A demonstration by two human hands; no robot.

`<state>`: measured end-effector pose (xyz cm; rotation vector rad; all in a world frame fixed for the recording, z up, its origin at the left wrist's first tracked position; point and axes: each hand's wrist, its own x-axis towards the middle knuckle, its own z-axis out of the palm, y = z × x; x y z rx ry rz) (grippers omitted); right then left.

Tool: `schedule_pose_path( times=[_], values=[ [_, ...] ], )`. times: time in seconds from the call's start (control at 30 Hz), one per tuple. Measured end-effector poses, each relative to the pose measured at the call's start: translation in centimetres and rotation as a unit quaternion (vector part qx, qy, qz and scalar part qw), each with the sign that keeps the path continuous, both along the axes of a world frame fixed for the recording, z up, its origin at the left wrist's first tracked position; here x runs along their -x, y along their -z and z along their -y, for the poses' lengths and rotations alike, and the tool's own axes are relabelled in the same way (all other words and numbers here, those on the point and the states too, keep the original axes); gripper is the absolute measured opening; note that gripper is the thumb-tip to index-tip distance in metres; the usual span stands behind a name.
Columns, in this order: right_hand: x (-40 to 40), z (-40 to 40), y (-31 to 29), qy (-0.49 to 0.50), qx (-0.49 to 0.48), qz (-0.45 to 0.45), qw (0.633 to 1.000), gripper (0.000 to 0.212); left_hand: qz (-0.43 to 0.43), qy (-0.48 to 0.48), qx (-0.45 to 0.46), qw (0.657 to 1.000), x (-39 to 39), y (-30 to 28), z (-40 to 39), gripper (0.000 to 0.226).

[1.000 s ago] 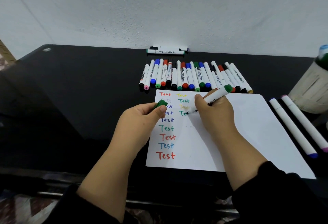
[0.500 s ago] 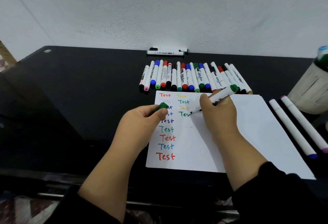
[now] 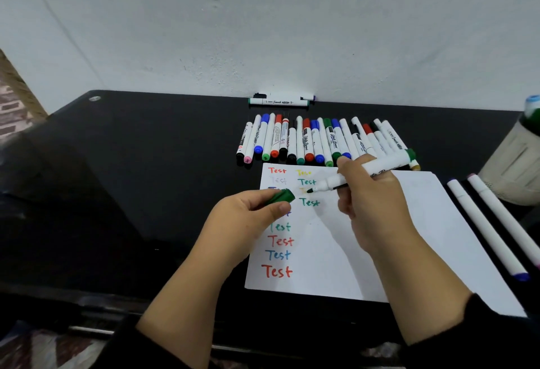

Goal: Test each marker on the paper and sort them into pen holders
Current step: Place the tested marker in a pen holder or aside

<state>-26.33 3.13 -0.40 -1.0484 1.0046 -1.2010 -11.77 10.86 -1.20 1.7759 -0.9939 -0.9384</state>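
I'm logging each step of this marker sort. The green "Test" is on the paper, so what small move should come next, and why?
Probably recap: bring the green cap in the left hand onto the tip of the green marker in the right hand. The tip is off the paper and points at the cap, with a finished green "Test" just below.

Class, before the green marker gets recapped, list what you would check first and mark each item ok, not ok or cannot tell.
1. Cap in hand: left hand holds the green cap. Ok.
2. Marker gripped: right hand holds the green marker. Ok.
3. Tip off the paper: it looks raised. Ok.
4. Test mark made: green "Test" reads clearly. Ok.
5. Cap mouth facing the tip: cannot tell.
6. Pen holder reachable: only partly in view. Cannot tell.
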Motion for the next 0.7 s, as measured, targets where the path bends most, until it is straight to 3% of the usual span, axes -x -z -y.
schedule_pose_path(
  times=[0.43,0.53,0.7],
  values=[
    [-0.5,-1.5,-0.4,-0.075,0.023,-0.065,0.995,0.030,0.010,0.056,0.029,0.998,1.0,-0.9,-0.1,0.017],
    [-0.6,-1.8,-0.6,-0.080,-0.007,-0.066,0.995,0.018,0.029,0.054,0.023,0.998,1.1,-0.9,-0.2,0.017],
    [-1.1,-1.9,-0.4,-0.055,-0.061,-0.044,0.996,0.027,0.043,0.042,0.033,0.998,1.3,-0.7,-0.4,0.015]
  ],
)
